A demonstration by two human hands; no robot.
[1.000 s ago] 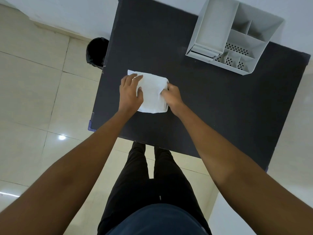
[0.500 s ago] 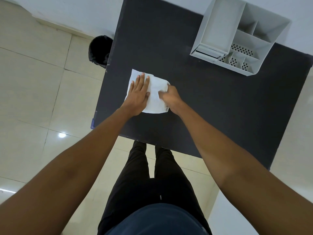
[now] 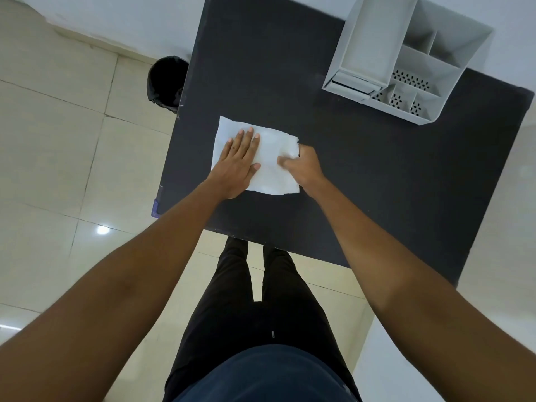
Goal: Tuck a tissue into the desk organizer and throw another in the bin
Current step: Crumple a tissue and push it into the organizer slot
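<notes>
Tissue (image 3: 269,169) is lying flat near the table's (image 3: 377,184) left edge, left hand (image 3: 236,162) pressing open-palmed on it, right hand (image 3: 303,166) pinching its right edge, organizer (image 3: 406,59) waiting far right, nearer that hand.

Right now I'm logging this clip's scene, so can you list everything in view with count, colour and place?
tissue: one visible, white, flat on the table's near left part
desk organizer: one, light grey, several compartments, table's far right corner
table: one, black top
bin: one, black, on the floor beside the table's far left edge
floor: beige tiles
legs: black trousers, below the table's near edge
left hand: flat, palm down on the tissue
right hand: pinching the tissue's right edge
</notes>
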